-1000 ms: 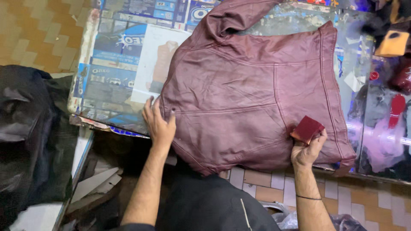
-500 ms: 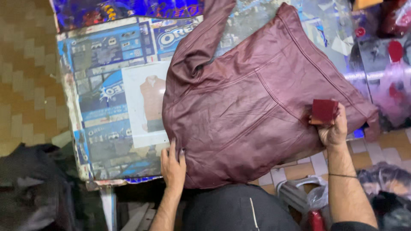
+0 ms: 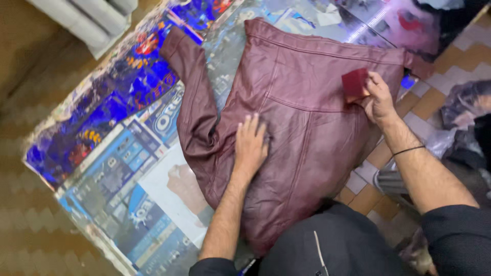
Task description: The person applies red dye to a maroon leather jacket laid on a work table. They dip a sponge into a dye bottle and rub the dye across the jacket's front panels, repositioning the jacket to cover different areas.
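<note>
Since a second ago our left hand (image 3: 250,143) had slid from the jacket's (image 3: 307,117) near hem to its middle, flat and holding nothing, while our right hand (image 3: 377,97) kept its grip on the red block (image 3: 354,83).

Work table (image 3: 117,168) covered in blue printed packaging sheets under clear, glossy plastic; its far end catches a bright glare. Floor (image 3: 30,225) left of the table is brown with a pale zigzag pattern; off the table's right edge, checkered tan and grey tiles (image 3: 450,56). Pale ribbed rolls (image 3: 87,20) lie past the far left corner.
</note>
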### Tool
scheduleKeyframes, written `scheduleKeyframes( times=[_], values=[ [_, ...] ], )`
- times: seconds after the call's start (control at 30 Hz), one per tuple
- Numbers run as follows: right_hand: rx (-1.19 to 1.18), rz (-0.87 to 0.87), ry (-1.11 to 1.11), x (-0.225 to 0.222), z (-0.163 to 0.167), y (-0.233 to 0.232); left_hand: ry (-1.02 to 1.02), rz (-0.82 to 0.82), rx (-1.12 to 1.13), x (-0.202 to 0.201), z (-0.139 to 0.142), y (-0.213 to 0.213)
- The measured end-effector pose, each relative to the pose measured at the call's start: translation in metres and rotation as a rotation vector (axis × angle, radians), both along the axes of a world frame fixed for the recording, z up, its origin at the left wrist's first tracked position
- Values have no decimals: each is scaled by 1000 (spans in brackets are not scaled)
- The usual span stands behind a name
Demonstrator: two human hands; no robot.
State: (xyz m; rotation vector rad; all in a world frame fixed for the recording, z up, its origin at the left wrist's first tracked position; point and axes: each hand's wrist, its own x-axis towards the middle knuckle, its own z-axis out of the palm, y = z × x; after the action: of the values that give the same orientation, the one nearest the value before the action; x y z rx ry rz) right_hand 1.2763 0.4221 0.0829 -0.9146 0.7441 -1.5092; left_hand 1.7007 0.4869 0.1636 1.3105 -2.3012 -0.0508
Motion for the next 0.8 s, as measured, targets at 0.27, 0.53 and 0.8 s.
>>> scheduleKeyframes(
  times=[0.27,0.53,0.8],
  values=[
    [-242,-356,1169,186,74,65,-146,-39,124,98,17,-100],
    [-426,-522,1686,303,69,33,102,-49,228,150,9,-134],
    [-351,-596,1777,355,42,-7,173,-73,214,181,2,-160]
  ],
)
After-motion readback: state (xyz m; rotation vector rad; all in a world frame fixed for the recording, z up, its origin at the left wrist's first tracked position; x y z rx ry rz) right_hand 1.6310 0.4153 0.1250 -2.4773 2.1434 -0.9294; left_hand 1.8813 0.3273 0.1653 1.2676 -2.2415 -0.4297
